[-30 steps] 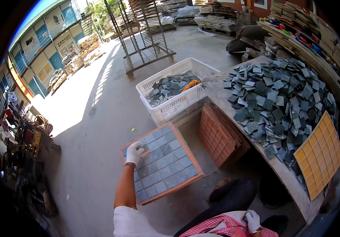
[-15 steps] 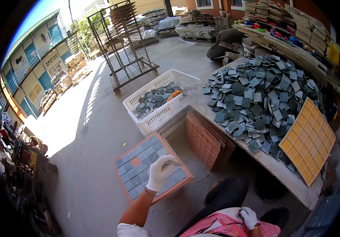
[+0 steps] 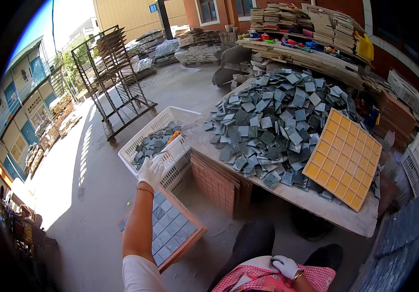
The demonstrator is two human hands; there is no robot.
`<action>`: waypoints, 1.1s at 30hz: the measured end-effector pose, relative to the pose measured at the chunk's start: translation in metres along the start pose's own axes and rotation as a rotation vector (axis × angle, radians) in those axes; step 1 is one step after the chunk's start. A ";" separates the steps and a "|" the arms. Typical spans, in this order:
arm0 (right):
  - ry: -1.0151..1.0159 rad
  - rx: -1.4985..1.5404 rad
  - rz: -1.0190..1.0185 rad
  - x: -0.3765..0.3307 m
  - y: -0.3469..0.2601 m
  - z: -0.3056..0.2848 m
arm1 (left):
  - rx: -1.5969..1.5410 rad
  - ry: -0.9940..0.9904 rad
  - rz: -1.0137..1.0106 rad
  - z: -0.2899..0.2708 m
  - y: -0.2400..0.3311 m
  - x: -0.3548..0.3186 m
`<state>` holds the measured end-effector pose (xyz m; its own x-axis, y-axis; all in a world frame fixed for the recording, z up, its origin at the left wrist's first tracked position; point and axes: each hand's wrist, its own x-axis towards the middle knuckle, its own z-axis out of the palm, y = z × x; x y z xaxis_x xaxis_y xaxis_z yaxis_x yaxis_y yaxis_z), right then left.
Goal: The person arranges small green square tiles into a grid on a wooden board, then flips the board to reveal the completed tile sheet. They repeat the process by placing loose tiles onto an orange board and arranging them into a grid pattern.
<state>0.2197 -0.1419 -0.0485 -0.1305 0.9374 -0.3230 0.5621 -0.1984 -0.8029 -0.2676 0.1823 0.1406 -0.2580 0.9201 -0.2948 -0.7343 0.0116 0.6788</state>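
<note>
Left glove's fingers loosely parted beside the crate; right glove curled at the lap.

The left hand reaches out with its fingers partly extended, near or against the rim of the white crate; contact is unclear, and no tile shows between the fingers. Loose grey pieces lie inside the crate. The right hand rests on the pink checked apron, fingers bent; whether they pinch anything I cannot tell. The terracotta-coloured tray, set with rows of grey tiles, lies below the left forearm, which covers part of it. Red-brown grid trays stand just beside it, near the table.
</note>
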 end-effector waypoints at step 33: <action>-0.242 -0.103 0.135 0.024 0.008 -0.018 | 1.437 -0.378 0.998 0.074 -0.156 -0.092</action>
<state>0.2357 -0.1159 -0.0543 -0.2331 0.8063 -0.5437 0.6659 -0.2751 -0.6935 -0.0828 0.1248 0.1115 0.0770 0.8200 0.5671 0.7155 -0.4416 0.5414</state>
